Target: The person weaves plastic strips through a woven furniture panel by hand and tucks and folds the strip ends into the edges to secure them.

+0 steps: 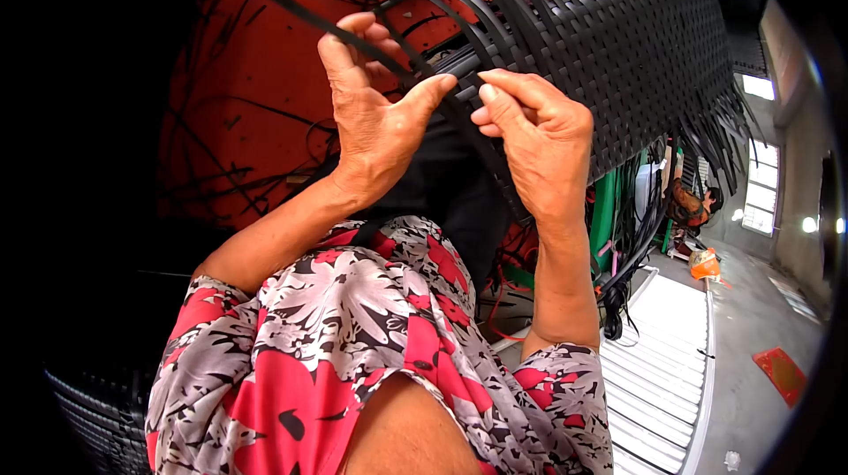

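A black woven panel [636, 51] of flat plastic strips slants across the upper right, with loose strip ends fanning from its top and right edges. My left hand [375, 113] is at the panel's left edge, palm up with its fingers apart; a long black strip [296, 11] passes by its fingers and thumb to the weave. Close beside it, my right hand [539, 130] has thumb and forefinger pinched together over the panel's edge. Whatever lies between those fingertips is too small to make out.
Cut black strips lie scattered on a red surface [265, 113] at the left. Beyond the panel are a green frame [604, 223], a white slatted piece [662, 360], an orange bag [704, 264] and a red piece [779, 375] on the floor. Another person [689, 205] is at the far right.
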Tool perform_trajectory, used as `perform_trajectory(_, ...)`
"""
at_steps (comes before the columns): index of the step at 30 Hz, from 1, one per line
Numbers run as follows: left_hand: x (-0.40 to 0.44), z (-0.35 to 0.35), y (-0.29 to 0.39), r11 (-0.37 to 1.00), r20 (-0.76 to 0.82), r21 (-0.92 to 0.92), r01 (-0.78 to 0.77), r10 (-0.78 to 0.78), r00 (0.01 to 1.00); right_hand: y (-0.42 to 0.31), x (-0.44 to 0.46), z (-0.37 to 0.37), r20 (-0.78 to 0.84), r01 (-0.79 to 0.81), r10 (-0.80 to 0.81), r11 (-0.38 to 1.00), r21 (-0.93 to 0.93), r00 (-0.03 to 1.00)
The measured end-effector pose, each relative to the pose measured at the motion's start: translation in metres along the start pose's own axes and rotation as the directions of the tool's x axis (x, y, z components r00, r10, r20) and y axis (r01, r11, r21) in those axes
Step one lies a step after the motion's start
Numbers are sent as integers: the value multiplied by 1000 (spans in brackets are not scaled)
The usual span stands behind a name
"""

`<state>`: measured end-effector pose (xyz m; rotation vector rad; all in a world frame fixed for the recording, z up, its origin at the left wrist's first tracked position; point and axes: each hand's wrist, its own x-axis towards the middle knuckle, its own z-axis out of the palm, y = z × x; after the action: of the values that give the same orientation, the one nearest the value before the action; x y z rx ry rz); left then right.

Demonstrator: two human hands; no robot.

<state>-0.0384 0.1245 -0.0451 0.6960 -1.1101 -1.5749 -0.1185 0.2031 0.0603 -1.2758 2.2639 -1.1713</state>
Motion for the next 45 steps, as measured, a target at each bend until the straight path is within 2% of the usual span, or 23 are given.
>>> perform_trajectory(1,3,1,3,964,-7,173,-204,208,978,2,0,1,2,3,-3,1000,-2,1000)
perform_trajectory(3,7,3,9,966,162,148,-211,186,969,6,1,4,-7,69,-70,997,-39,998)
perform_trajectory(5,8,7,9,997,228,65,-39,23,973,0,0,4,-23,23,-25,996,-83,999)
perform_trajectory(7,9,9,11,997,223,55,-53,40,974,-5,0,3,-10,-106,106,982,-155,994)
perform_trajectory(12,11,13,16,993,205,78,-86,69,976,-1,6,-1,-6,-74,75,961,-265,997)
perform_trajectory(20,6,11,13,999,190,-20,43,-39,981,2,18,-1,71,-19,50,925,-380,996)
perform_trajectory(24,3,11,7,1000,184,19,8,-11,983,-2,20,1,56,-70,95,935,-349,994)
perform_trajectory(26,3,11,-1,997,161,-67,-34,45,986,-4,21,5,50,-67,91,927,-368,995)
perform_trajectory(27,2,8,3,997,158,-65,-34,44,986,-7,19,8,43,12,8,894,-448,999)
perform_trajectory(28,2,3,13,980,138,-176,89,-65,988,-10,18,10,43,90,-80,849,-521,996)
perform_trajectory(29,2,-2,18,936,129,-285,206,-175,976,-13,17,11,46,94,-83,851,-516,996)
perform_trajectory(30,9,-12,11,946,58,-248,208,-200,978,-15,17,13,58,166,-163,803,-573,985)
perform_trajectory(31,20,-26,17,942,23,-168,291,-291,956,-18,17,14,75,235,-242,744,-625,967)
perform_trajectory(32,29,-41,10,957,-14,-144,251,-256,967,-19,17,14,93,254,-256,724,-641,962)
perform_trajectory(34,45,-60,14,998,-209,27,54,-47,977,-21,18,14,104,260,-255,717,-647,961)
perform_trajectory(35,53,-67,19,979,-267,183,-88,136,954,-22,19,14,113,258,-246,706,-659,963)
perform_trajectory(38,59,-62,38,870,-153,195,-452,482,863,-26,32,13,150,280,-250,646,-710,956)
perform_trajectory(39,54,-53,48,824,-66,271,-498,532,844,-28,32,8,145,277,-250,649,-708,957)
perform_trajectory(41,51,-36,45,846,212,217,-487,446,870,-25,39,4,138,220,-172,781,-585,975)
perform_trajectory(42,51,-26,43,916,302,129,-380,328,895,-28,40,1,107,184,-150,799,-573,983)
perform_trajectory(43,49,-17,36,966,396,56,-253,211,894,-27,38,0,100,181,-151,799,-573,983)
perform_trajectory(44,46,-8,33,997,434,73,-28,-6,901,-25,34,-2,85,185,-165,810,-557,983)
perform_trajectory(45,46,-3,35,974,477,142,174,-221,851,-22,32,-2,71,188,-179,822,-538,981)
